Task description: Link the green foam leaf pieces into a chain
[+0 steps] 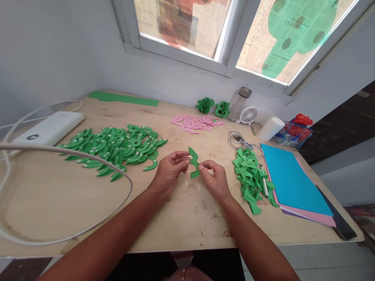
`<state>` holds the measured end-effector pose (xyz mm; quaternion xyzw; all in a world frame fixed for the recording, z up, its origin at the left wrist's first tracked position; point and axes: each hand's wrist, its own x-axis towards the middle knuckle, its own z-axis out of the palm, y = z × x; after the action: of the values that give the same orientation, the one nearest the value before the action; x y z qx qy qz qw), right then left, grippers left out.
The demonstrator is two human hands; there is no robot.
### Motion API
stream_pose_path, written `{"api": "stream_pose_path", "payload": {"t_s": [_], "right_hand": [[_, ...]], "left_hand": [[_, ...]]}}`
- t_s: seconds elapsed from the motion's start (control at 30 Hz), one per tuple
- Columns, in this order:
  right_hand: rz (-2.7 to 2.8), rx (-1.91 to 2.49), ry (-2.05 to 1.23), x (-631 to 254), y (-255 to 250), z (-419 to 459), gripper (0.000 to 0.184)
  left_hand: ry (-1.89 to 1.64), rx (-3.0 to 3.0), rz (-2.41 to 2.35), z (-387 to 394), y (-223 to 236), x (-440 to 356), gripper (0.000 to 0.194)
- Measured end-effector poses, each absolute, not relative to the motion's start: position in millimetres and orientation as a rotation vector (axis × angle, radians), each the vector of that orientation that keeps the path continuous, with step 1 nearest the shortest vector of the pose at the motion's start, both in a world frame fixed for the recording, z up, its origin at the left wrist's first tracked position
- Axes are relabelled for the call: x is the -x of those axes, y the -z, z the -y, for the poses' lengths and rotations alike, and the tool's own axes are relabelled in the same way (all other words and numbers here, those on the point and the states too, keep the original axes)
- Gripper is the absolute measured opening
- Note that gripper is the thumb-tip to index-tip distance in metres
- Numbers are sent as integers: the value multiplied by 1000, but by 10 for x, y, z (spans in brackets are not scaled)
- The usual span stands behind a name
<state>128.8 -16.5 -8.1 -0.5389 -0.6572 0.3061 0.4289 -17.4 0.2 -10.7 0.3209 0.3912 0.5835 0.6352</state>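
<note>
A curved green foam leaf piece (193, 163) is held above the middle of the wooden table (88, 210). My left hand (170, 171) pinches its left side with thumb and fingers closed. My right hand (213, 177) pinches its lower right end. To the left lies a large spread of green leaf pieces with white tabs (114, 146). A smaller heap of green cut pieces (251, 175) lies to the right of my right hand, with a white pen (264, 185) in it.
Pink cut pieces (195, 123), two green foam flowers (213, 106), a bottle (239, 103), a small white fan (249, 115), scissors (241, 140) and stacked colour sheets (293, 181) lie at the back and right. A white power bank (48, 130) and cable (73, 230) occupy the left.
</note>
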Motion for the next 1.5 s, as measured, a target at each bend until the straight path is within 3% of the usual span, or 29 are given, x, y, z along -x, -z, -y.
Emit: {"api": "stream_pose_path", "payload": {"t_s": [0.27, 0.5, 0.63, 1.2, 1.5], "right_hand": [[1548, 1321, -862, -1283, 99, 122, 10], [1381, 1280, -1048, -1266, 84, 123, 21], [1376, 1219, -1121, -1267, 94, 118, 17], [1462, 1190, -1113, -1285, 22, 150, 22], [1615, 1252, -824, -1278, -4, 184, 14]], "left_hand": [[-1347, -698, -918, -3, 79, 176, 30], [-1342, -695, -910, -9, 84, 182, 30], [-1335, -689, -881, -22, 108, 192, 29], [-1212, -582, -716, -26, 54, 212, 30], [-1201, -612, -731, -71, 67, 240, 27]]}}
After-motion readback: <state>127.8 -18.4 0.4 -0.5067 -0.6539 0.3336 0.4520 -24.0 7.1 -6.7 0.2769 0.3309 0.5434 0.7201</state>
